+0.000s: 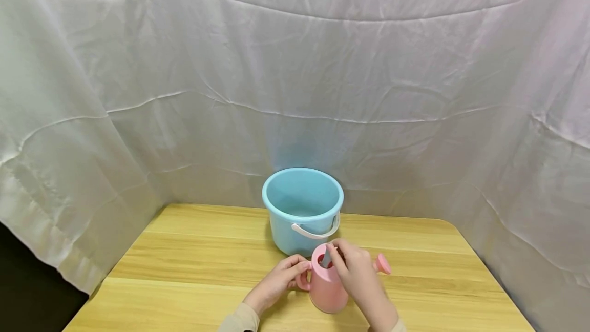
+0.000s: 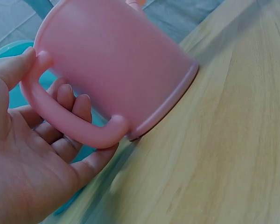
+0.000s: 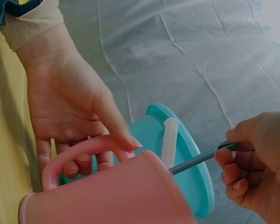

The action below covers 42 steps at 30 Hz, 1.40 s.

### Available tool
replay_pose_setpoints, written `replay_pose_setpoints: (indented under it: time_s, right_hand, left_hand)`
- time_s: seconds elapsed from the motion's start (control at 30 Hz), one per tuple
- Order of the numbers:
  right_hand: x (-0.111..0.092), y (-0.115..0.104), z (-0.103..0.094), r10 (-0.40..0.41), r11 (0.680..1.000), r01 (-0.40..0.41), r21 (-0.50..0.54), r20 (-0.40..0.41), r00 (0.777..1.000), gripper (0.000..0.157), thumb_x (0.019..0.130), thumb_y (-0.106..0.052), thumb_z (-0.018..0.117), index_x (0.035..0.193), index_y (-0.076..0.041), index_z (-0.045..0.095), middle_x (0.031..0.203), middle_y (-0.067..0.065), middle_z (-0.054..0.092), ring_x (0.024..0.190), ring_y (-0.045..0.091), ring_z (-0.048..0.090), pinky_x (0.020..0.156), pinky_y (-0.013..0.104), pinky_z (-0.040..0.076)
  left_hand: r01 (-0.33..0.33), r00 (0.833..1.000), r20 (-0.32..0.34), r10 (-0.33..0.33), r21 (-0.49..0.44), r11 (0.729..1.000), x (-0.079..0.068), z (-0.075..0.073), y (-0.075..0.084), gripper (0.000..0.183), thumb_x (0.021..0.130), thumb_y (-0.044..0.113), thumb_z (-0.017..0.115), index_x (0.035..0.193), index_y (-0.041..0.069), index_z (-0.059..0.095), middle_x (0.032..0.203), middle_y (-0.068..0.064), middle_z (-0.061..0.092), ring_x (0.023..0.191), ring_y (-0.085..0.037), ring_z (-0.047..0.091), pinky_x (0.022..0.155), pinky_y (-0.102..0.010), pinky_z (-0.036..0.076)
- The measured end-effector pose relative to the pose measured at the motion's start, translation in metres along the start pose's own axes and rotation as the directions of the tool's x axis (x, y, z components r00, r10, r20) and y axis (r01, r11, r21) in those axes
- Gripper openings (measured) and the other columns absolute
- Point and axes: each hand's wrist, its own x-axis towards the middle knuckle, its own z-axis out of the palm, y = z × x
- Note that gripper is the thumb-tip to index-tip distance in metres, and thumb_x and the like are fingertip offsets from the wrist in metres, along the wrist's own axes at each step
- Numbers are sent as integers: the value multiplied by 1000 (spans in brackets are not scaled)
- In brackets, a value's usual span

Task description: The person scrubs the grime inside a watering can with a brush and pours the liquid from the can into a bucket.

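A pink watering can [image 1: 328, 291] stands upright on the table, its spout pointing right. My left hand [image 1: 279, 279] holds its handle [image 2: 65, 119], thumb on top and fingers curled through the loop. Above the opening, my right hand [image 1: 357, 270] pinches a thin grey stick-like tool [image 3: 196, 161] between thumb and fingers. The tool's lower end is inside the can and hidden, so its kind cannot be told.
Behind the can stands a light blue bucket [image 1: 281, 229] with a white handle [image 1: 313, 233] hanging at its front. Wooden table [image 1: 198, 260] spreads to both sides. Pale grey curtains [image 1: 295, 65] hang along the back and sides.
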Motion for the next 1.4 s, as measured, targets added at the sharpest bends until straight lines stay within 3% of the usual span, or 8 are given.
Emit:
replay_pose_setpoints:
  time_s: [0.17, 0.37, 0.6, 0.77, 1.03, 1.4]
  right_hand:
    - [-2, -1, 5, 61, 998, -62, 6, 114, 992, 9, 84, -4, 72, 83, -10, 64, 63, -7, 56, 57, -3, 46, 51, 13, 42]
    - [-3, 1, 6, 112, 994, -112, -7, 196, 974, 7, 86, -6, 69, 92, -7, 67, 62, -8, 55, 56, -2, 41, 52, 16, 40]
    - [-3, 1, 8, 127, 992, -125, -24, 212, 969, 11, 86, -5, 68, 97, -7, 67, 67, -6, 54, 62, 6, 46, 57, 20, 41]
    - [-4, 0, 10, 125, 992, -127, -1, 213, 969, 12, 85, -4, 67, 97, -6, 66, 64, -9, 48, 61, 3, 41, 56, 18, 39]
    - [-5, -1, 13, 112, 992, -122, 40, 185, 976, 11, 87, -4, 68, 97, -6, 63, 63, -9, 45, 57, -3, 35, 51, 15, 35]
    - [-3, -5, 9, 130, 984, -144, 106, 135, 982, 13, 86, 0, 67, 97, -5, 62, 63, -10, 49, 56, -7, 38, 49, 15, 39]
  left_hand:
    - [6, 1000, -7, -6, 0, 1000, 0, 1, 1, 32, 99, 29, 54, 105, -2, 56, 70, 1, 55, 74, -13, 61, 80, -28, 56]
    - [5, 1000, -1, -5, -10, 1000, 0, 1, 2, 25, 99, 30, 55, 102, 6, 58, 69, 1, 54, 74, -13, 61, 81, -29, 56]
    - [7, 1000, 4, -7, -8, 1000, -1, 2, 4, 29, 99, 29, 54, 104, 0, 56, 69, 1, 54, 75, -13, 61, 81, -29, 56]
    - [3, 1000, 2, -3, -7, 1000, -1, 3, 4, 34, 100, 26, 53, 108, -7, 54, 69, 1, 53, 75, -13, 60, 81, -29, 56]
    - [6, 1000, -2, -6, -10, 1000, -1, 3, 4, 34, 100, 26, 53, 108, -6, 54, 69, 1, 54, 75, -13, 60, 81, -30, 56]
    - [9, 1000, -5, -9, -8, 1000, -2, 2, 5, 34, 100, 28, 54, 107, -6, 54, 69, 1, 54, 74, -13, 61, 81, -29, 56]
